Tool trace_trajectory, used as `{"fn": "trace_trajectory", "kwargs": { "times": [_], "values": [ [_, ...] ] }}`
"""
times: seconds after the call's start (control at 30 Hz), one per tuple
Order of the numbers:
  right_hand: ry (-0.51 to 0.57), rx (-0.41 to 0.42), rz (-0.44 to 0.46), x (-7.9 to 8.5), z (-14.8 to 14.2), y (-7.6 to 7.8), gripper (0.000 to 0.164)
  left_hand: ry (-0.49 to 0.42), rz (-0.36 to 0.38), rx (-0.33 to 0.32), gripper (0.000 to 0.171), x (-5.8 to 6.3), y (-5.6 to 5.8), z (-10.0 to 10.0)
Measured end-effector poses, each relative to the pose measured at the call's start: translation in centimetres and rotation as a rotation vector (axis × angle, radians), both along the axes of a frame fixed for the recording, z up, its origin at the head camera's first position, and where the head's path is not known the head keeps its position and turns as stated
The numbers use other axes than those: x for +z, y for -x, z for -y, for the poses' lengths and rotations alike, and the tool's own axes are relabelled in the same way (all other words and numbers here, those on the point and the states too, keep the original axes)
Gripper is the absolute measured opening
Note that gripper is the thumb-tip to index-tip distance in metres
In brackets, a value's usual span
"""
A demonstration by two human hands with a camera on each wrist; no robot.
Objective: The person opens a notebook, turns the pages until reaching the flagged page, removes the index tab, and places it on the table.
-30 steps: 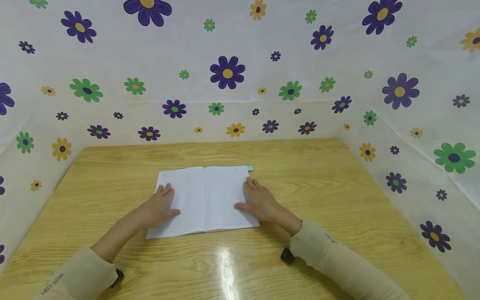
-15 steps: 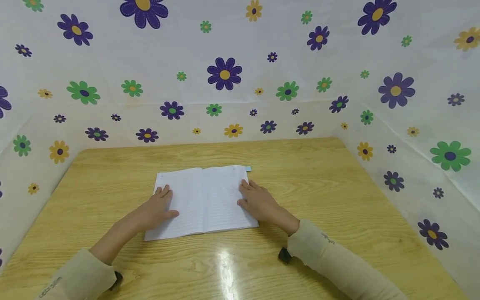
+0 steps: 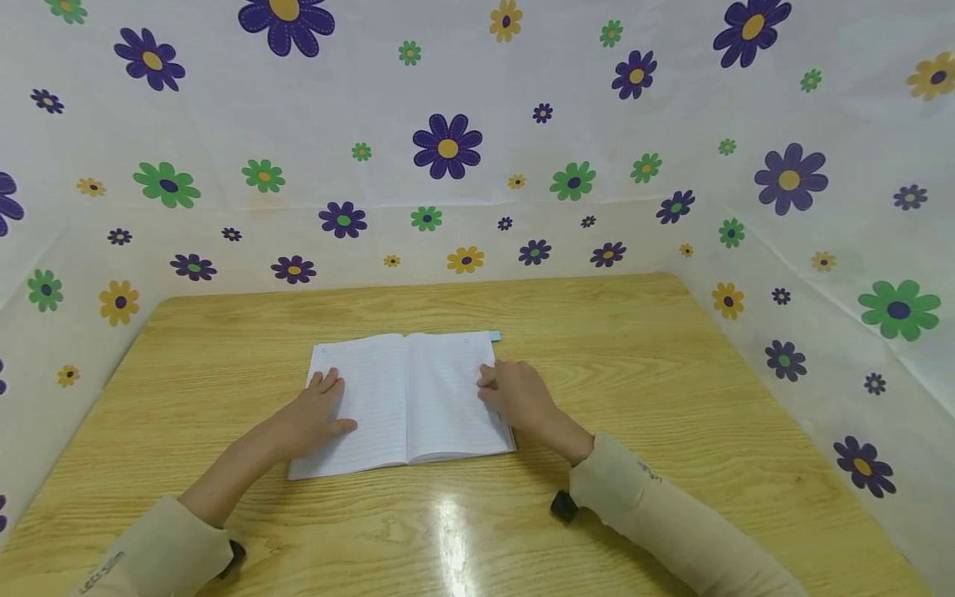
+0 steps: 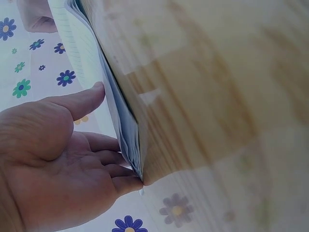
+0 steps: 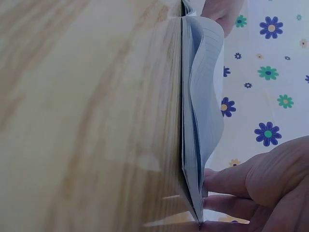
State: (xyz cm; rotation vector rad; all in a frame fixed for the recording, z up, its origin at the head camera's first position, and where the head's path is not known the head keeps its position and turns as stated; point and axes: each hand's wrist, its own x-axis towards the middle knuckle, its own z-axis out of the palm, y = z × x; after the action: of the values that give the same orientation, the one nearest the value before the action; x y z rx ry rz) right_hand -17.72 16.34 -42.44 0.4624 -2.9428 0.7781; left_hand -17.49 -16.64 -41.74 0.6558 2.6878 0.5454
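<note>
An open notebook point(image 3: 373, 398) with lined white pages lies on the wooden table. My left hand point(image 3: 307, 421) rests spread on its left page, thumb pointing inward. In the left wrist view, the straight fingers point(image 4: 106, 157) lie along the page edge. At the notebook's outer right edge, my right hand point(image 3: 525, 401) has its fingers bent and pinches a page between thumb and finger. The right wrist view shows that page point(image 5: 208, 92) bowed up off the stack, with the thumb point(image 5: 224, 181) at its edge.
A small light-blue tab point(image 3: 496, 336) sticks out at the notebook's upper right corner. The wooden table point(image 3: 597, 332) surrounds it. White cloth point(image 3: 298, 108) printed with flowers stands behind and along both sides.
The right hand's fingers have gone from lying spread on the right page to bending in at its edge, and the page now lifts slightly. The left hand stays put.
</note>
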Motion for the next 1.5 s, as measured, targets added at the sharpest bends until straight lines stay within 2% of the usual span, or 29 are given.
{"fn": "trace_trajectory", "kwargs": {
  "times": [0.27,0.63,1.0,1.13,1.27,1.5],
  "values": [
    [-0.037,0.008,-0.058,-0.3,0.18,0.22,0.003,0.0,0.0,0.002,0.077,-0.25,0.1,0.04],
    [-0.065,0.008,-0.126,-0.48,0.41,0.4,0.017,-0.003,-0.004,-0.002,0.077,-0.23,0.11,0.14],
    [-0.048,0.013,-0.173,-0.38,0.39,0.39,0.02,-0.008,-0.013,-0.008,0.077,-0.29,0.13,0.17],
    [0.006,0.009,-0.205,-0.18,0.4,0.27,0.014,-0.007,-0.016,-0.009,0.077,-0.52,0.2,0.16],
    [0.112,-0.012,-0.182,-0.04,0.52,0.17,0.009,-0.006,-0.021,-0.011,0.076,-0.63,0.24,0.16],
    [0.369,-0.092,-0.046,0.09,0.83,-0.1,0.004,-0.003,-0.017,-0.005,0.077,-0.36,0.14,0.05]
  ]
}}
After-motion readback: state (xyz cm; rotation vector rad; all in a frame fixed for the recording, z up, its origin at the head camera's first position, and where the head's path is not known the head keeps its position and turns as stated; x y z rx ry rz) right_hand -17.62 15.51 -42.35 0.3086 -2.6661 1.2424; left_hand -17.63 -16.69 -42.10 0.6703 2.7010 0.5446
